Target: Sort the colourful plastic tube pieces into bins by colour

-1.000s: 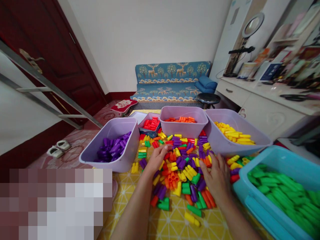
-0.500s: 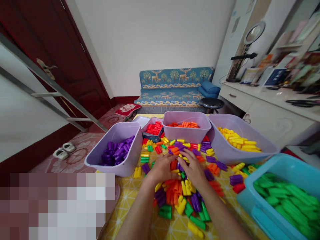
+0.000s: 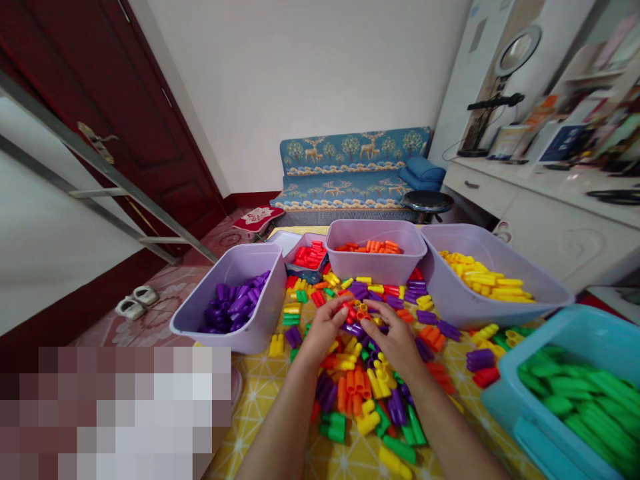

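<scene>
Both hands are over a mixed pile of colourful tube-shaped plastic building blocks (image 3: pixel 356 381) on a yellow patterned tablecloth (image 3: pixel 260 400). My left hand (image 3: pixel 324 328) has its thumb and fingers curled round a red block (image 3: pixel 351 311). Close beside it, my right hand (image 3: pixel 393 331) pinches an orange block (image 3: pixel 363 315) between thumb and index finger. A yellow block (image 3: pixel 361 305) shows between the fingertips, and purple blocks lie just under the hands. The palms and the undersides of the fingers are hidden.
Around the pile stand lilac bins of purple (image 3: pixel 235 303), orange (image 3: pixel 375 247) and yellow blocks (image 3: pixel 483 277). A small box of red blocks (image 3: pixel 309 255) sits at the back. On the right is a turquoise bin (image 3: pixel 505 393) with green blocks. A ladder (image 3: pixel 107 177) leans at left.
My hands have drawn slightly apart and now hold blocks at the fingertips; red and orange blocks show between them. The view has shifted slightly.
</scene>
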The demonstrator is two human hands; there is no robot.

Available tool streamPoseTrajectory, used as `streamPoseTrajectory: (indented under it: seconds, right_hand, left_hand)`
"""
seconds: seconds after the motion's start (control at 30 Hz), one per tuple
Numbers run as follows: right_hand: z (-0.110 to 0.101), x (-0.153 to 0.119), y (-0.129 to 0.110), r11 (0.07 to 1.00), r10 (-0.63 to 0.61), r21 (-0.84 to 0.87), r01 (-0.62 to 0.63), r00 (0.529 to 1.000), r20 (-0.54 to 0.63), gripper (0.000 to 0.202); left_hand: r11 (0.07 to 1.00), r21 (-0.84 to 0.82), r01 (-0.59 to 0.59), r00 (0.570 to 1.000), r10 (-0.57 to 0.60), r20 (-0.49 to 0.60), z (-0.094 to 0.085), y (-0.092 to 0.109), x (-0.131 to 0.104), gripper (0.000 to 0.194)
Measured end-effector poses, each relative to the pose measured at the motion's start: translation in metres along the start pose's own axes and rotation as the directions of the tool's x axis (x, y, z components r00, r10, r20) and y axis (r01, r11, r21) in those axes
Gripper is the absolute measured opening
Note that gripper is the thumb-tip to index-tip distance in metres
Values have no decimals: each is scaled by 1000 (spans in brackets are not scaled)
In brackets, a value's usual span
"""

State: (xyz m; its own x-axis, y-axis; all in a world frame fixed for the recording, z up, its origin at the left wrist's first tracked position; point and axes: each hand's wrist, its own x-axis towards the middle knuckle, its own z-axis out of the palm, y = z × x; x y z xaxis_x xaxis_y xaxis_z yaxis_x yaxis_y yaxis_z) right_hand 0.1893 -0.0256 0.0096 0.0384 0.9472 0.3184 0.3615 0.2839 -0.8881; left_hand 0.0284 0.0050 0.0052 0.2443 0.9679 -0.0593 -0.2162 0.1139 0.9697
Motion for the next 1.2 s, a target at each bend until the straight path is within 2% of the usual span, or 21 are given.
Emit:
streamPoseTrajectory:
  seconds: [0.1,0.2,0.5,0.63,0.73,0.87,1.03,1.1,1.2]
  right_hand:
    - [1,0,1,998,-61,-30,60,998,-2,40]
    - [1,0,3,995,-89,-46,89,996,4,39]
    - [1,-2,1,999,5,-54,-4,1000,5,36]
    - [-2,-3,-3,998,44,34,-43,999,-26,37]
    - [-3,-4,-4,994,69,86,-63,995,-71,37]
    - [-4,-5,-3,994,82,85,-70,984,-155,39]
    - [-8,-7,-7,992,116,81,-99,965,-237,33]
    - [-13,-4,-8,990,134,77,-122,974,-184,32]
    - [-23,9,-13,990,141,-12,-140,989,46,30]
  left_hand:
    - [990,-124,61,998,-60,7,2,1,-2,56]
    - [978,-198,65,998,-64,8,2,1,-3,53]
    - [977,-214,26,1000,-25,5,-2,-5,1,48]
    - [992,-121,-22,1000,20,-18,2,3,-2,46]
    - [996,-12,-94,995,94,24,6,7,-4,43]
    - [974,167,-151,986,136,95,8,4,-4,40]
    - [947,281,-158,987,145,65,6,-3,-1,40]
    - [941,306,-146,989,140,44,5,-4,0,40]
    - [930,336,-152,988,146,45,4,-5,1,37]
